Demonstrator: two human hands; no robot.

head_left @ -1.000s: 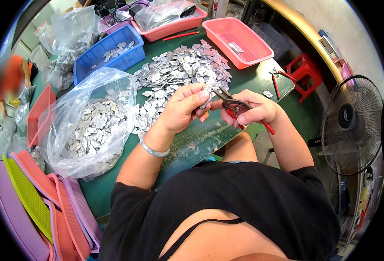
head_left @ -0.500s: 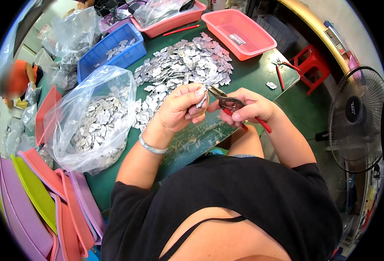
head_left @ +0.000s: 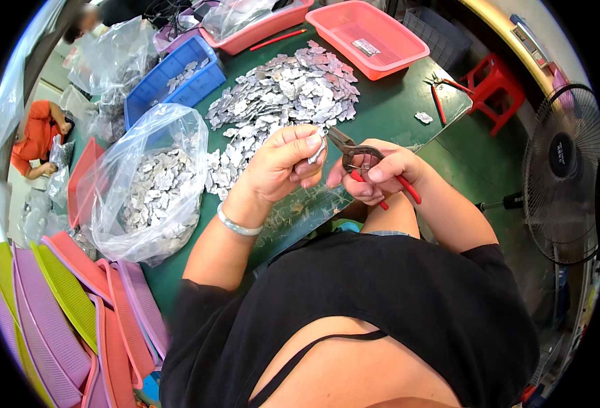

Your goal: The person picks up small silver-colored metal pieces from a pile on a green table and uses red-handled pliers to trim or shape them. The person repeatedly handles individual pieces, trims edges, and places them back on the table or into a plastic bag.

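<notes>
Between the thumb and fingers of my left hand [head_left: 288, 160] is pinched a small silver-grey metal piece [head_left: 318, 146]. My right hand [head_left: 385, 170] is wrapped round the red handles of a pair of pliers [head_left: 354, 153], whose dark jaws reach up to the piece's top end. Whether the jaws touch the metal is too small to tell. Just beyond my hands a broad heap of flat, irregular metal pieces [head_left: 286, 88] covers part of the green table [head_left: 307, 207]. A clear plastic bag [head_left: 157, 183] full of similar pieces stands left of my left forearm.
A pink tray [head_left: 368, 41] and a blue bin [head_left: 174, 81] stand behind the heap. A second pair of red-handled pliers [head_left: 439, 98] lies at the table's right corner, near a single metal piece [head_left: 423, 117]. Stacked baskets [head_left: 75, 299] crowd the left; a fan [head_left: 562, 177] stands right. Another person [head_left: 38, 136] works far left.
The view has shifted slightly. Both hands stay close together; the pliers' handles look a little more spread. The person at far left has leaned and moved an arm.
</notes>
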